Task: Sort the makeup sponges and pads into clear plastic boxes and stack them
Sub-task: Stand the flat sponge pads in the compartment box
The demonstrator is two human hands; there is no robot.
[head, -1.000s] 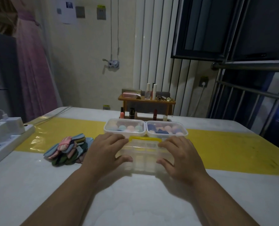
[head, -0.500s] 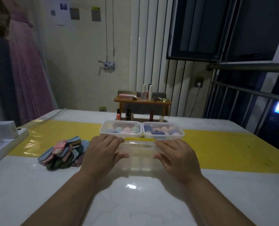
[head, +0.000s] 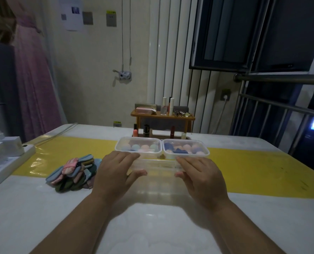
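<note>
Left hand [head: 115, 173] and right hand [head: 201, 176] are gripping the near box [head: 159, 167] by its ends, fingers curling over its top, thumbs against its near wall. It is sitting on the tabletop [head: 152, 226], just in front of the left sponge box [head: 137, 148] and right sponge box [head: 186, 150]. Pads [head: 73, 173] are lying just left; open tabletop is lying nearer.

Dim, yellowish room light. Soft glare patch on the glossy white tabletop [head: 148, 215], near edge; sheen on the yellow plastic strip [head: 40, 160]. The dark-framed glass window [head: 224, 33] reads near-black. The transparent rectangular plastic box [head: 159, 168] shows faint, slightly smeared. Straight lines bow toward frame edges. Shadows grainy.
</note>
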